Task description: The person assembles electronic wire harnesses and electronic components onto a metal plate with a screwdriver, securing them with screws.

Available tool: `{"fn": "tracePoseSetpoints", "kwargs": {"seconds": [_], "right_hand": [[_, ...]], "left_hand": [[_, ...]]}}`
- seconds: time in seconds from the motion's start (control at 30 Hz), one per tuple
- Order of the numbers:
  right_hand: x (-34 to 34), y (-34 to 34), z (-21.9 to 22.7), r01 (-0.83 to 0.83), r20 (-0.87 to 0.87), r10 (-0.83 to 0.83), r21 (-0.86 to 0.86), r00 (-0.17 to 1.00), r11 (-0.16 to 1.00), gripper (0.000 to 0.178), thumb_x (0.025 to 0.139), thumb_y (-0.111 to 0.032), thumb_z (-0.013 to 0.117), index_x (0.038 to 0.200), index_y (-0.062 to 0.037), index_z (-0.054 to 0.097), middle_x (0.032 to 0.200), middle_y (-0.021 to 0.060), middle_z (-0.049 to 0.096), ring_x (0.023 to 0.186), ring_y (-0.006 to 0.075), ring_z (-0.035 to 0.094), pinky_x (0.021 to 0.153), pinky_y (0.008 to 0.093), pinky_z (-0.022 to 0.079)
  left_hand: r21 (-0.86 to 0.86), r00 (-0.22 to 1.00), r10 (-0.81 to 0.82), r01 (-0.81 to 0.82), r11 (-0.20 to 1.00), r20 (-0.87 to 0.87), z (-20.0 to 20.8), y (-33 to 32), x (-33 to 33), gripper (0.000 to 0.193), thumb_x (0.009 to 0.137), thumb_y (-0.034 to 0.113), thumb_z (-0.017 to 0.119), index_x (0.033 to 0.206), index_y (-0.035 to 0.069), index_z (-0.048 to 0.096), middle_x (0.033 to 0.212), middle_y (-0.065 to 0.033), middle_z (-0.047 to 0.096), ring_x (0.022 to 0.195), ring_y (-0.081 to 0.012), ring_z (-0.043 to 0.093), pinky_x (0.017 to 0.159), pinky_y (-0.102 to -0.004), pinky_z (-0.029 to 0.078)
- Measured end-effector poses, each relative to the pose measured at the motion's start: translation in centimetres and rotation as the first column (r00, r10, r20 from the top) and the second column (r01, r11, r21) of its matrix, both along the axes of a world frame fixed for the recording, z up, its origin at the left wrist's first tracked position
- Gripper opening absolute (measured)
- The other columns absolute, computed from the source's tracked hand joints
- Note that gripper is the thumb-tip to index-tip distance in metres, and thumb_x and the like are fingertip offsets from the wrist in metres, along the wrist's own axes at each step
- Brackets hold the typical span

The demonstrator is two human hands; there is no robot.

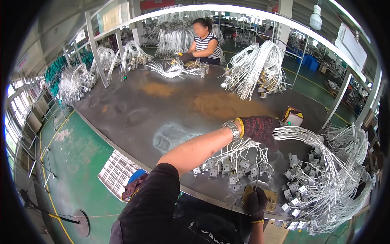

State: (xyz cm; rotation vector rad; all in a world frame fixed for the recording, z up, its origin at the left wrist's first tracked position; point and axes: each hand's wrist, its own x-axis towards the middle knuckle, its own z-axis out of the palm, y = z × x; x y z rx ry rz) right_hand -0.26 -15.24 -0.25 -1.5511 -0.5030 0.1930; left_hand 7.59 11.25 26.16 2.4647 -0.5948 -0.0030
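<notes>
My left hand [260, 129], in a dark red and black knitted glove, reaches across to the right. Its fingers curl over a bundle of white cables [300, 136], which runs out on both sides of the glove. Many small metal brackets [227, 168] hang on the cable ends and lie on the table below my left forearm. Near the front edge my right hand [256, 202], in a dark glove, is closed over a brass-coloured metal plate fixture [271, 199]. A thin rod-like piece stands up by its fingers; what it grips is mostly hidden.
The dark metal table [130, 97] has rusty patches. A large heap of white cables [341, 171] fills the right. A small box [293, 116] stands beyond my left hand. More cable bundles [258, 69] lie at the far side, where a co-worker [205, 44] handles cables. A white crate [118, 173] stands left.
</notes>
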Motion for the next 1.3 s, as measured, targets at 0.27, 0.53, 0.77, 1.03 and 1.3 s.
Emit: {"fn": "tracePoseSetpoints", "kwargs": {"seconds": [0.27,0.53,0.77,1.03,1.3], "right_hand": [[0.3,-0.4,-1.3,-0.011,0.002,0.011,-0.013,1.0,1.0,0.029,0.099,-0.021,0.063,0.117,0.0009,0.066,0.087,0.0027,0.068,0.074,0.0082,0.059,0.067,0.0268,0.049],[0.2,0.0,-0.7,0.042,0.125,-0.035,-0.059,0.992,0.997,0.03,0.097,-0.025,0.062,0.111,0.001,0.068,0.076,0.0017,0.065,0.067,0.0078,0.057,0.06,0.0271,0.046],[0.3,-0.1,-1.3,0.055,0.11,-0.048,-0.064,0.993,0.996,0.033,0.096,-0.029,0.064,0.111,0.0008,0.068,0.077,0.0026,0.066,0.067,0.0101,0.059,0.062,0.0295,0.048],[-0.7,0.6,2.0,0.059,0.108,-0.054,-0.041,0.993,0.997,0.034,0.095,-0.033,0.068,0.107,-0.0005,0.069,0.08,0.0021,0.066,0.07,0.0094,0.058,0.064,0.0287,0.048],[0.6,-0.7,-2.3,0.127,0.021,-0.126,-0.056,0.992,0.99,0.033,0.092,-0.029,0.069,0.107,0.0001,0.068,0.077,0.0016,0.064,0.067,0.009,0.056,0.061,0.0277,0.047]], "left_hand": [[-0.094,0.978,-0.089,0.072,0.993,-0.191,-2.0,1.2,1.6,0.044,0.072,0.029,0.09,0.106,0.009,0.073,0.091,-0.0027,0.075,0.079,-0.0148,0.067,0.07,-0.0337,0.053],[-0.151,0.996,-0.074,0.064,0.986,-0.059,-4.3,-1.0,2.3,0.043,0.081,0.042,0.081,0.104,0.006,0.072,0.086,-0.01,0.075,0.076,-0.025,0.071,0.074,-0.0402,0.055],[-0.093,0.913,0.047,-0.01,0.996,0.404,-4.4,-4.3,1.0,0.047,0.089,0.051,0.072,0.092,0.004,0.069,0.081,-0.0209,0.068,0.078,-0.0413,0.067,0.071,-0.049,0.053],[-0.267,0.679,0.365,-0.25,0.931,0.637,-3.2,-3.9,0.9,0.047,0.091,0.046,0.07,0.099,0.001,0.065,0.074,-0.0208,0.065,0.069,-0.0414,0.064,0.066,-0.0502,0.049],[-0.15,0.802,0.297,-0.257,0.955,0.518,-6.2,-0.5,-0.2,0.048,0.09,0.047,0.071,0.107,0.003,0.067,0.088,-0.0215,0.063,0.08,-0.0417,0.063,0.073,-0.051,0.049]]}}
